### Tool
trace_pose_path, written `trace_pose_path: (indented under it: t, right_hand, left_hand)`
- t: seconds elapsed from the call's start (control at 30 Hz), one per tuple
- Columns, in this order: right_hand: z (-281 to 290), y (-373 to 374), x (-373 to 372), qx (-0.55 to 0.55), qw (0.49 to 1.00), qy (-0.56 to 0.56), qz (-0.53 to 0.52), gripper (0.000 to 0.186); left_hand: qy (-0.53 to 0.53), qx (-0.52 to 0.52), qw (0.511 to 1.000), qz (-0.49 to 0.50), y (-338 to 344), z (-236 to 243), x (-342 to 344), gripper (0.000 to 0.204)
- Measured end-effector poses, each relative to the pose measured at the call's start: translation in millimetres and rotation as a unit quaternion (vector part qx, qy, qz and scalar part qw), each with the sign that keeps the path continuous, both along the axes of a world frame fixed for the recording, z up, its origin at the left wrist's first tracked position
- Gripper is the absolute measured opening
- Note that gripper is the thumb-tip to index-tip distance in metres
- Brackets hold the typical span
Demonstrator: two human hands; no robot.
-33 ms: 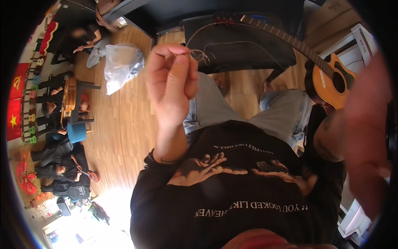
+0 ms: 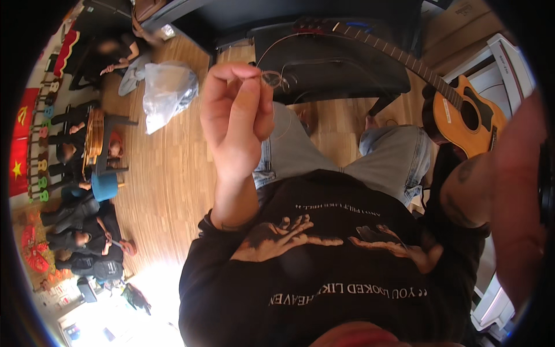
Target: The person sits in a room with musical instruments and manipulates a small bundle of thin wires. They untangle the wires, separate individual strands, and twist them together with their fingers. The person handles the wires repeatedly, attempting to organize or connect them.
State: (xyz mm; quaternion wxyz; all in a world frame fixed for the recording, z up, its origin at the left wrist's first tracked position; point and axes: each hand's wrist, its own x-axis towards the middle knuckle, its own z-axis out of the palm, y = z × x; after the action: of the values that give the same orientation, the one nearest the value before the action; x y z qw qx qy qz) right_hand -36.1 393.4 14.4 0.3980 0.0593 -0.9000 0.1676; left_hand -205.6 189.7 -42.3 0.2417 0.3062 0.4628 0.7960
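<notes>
My left hand [image 2: 243,107] is raised at upper centre, thumb and forefinger pinched on a thin coiled string [image 2: 272,80]. Loose strands loop upward and hang from it. My right hand [image 2: 517,196] is very large and blurred at the right edge, close to the camera; I cannot make out what its fingers hold. An acoustic guitar [image 2: 454,121] with a light wooden top lies tilted at upper right, its neck reaching across a black bench [image 2: 347,81] to the headstock at top centre.
A plastic bag [image 2: 167,92] lies on the wooden floor [image 2: 156,225]. Several people [image 2: 81,237] sit along the left, some with guitars, beside dark chairs and a blue stool [image 2: 106,186]. A white appliance or frame [image 2: 500,61] stands at the right. My jeans-clad legs extend below the bench.
My left hand has shifted slightly left with the string. My right hand has moved a little toward the right edge, showing more of the guitar.
</notes>
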Motion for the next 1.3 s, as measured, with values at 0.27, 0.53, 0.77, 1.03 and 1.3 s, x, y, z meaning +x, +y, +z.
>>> trace_pose_path:
  t: [0.27, 0.53, 0.77, 1.03, 1.3]
  right_hand:
    - [1, 62, 74, -0.015, 0.98, -0.092, -0.178, 0.038]
    - [-30, 66, 118, -0.047, 0.941, -0.086, -0.324, 0.044]
    - [-25, 65, 117, -0.009, 0.95, 0.078, -0.303, 0.049]
    - [-39, 47, -31, -0.042, 0.963, 0.248, -0.094, 0.055]
    - [-162, 74, -150, -0.441, 0.874, 0.176, 0.105, 0.038]
  left_hand:
    - [0.055, -0.08, 0.992, 0.085, -7, 7, 7, 0.005]
    - [0.036, -0.061, 0.994, 0.088, 3, -38, 9, 0.008]
    - [0.063, 0.014, 0.998, -0.01, 39, -7, -6, 0.009]
    - [0.078, 0.094, 0.99, -0.073, 106, -6, -44, 0.013]
    - [0.032, 0.029, 0.992, -0.122, 185, -69, -88, 0.011]
